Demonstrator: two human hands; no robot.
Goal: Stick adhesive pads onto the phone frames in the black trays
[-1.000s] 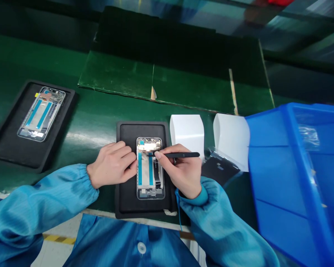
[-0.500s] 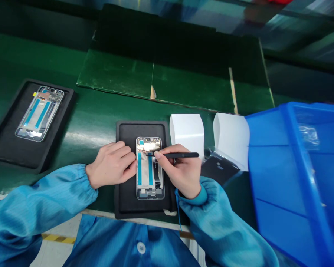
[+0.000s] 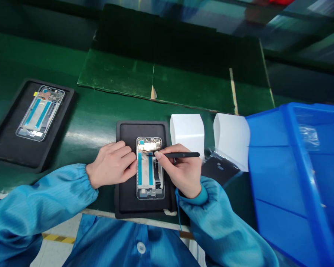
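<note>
The left hand [image 3: 111,165] sits half curled with its fingertips against the long left edge of an open phone frame [image 3: 149,168], steadying it without closing around it. The right hand [image 3: 180,172] is pinched shut on a pair of black tweezers [image 3: 180,155], which run leftward from the fingers, with their tips over the upper part of the frame, just below the gold-coloured parts at its top end. The frame lies upright between the two hands on a black rubber tray [image 3: 144,129], well inside the tray's raised rim, with tray surface showing above and below it.

The wrists cross the tray's side edges, and the blue cuffed sleeves [image 3: 36,200] rest over the front edge of the green counter [image 3: 44,63]. Just beyond the right hand stand two curved white sheets [image 3: 187,133], with a dark plastic pouch [image 3: 219,167] near its wrist. Farther right, a blue plastic bin [image 3: 295,178] takes up the corner, so the right hand has little room on that side. On the left hand's far side, a stretch of green counter separates it from a second black tray [image 3: 13,148], which carries another phone frame [image 3: 40,113].
</note>
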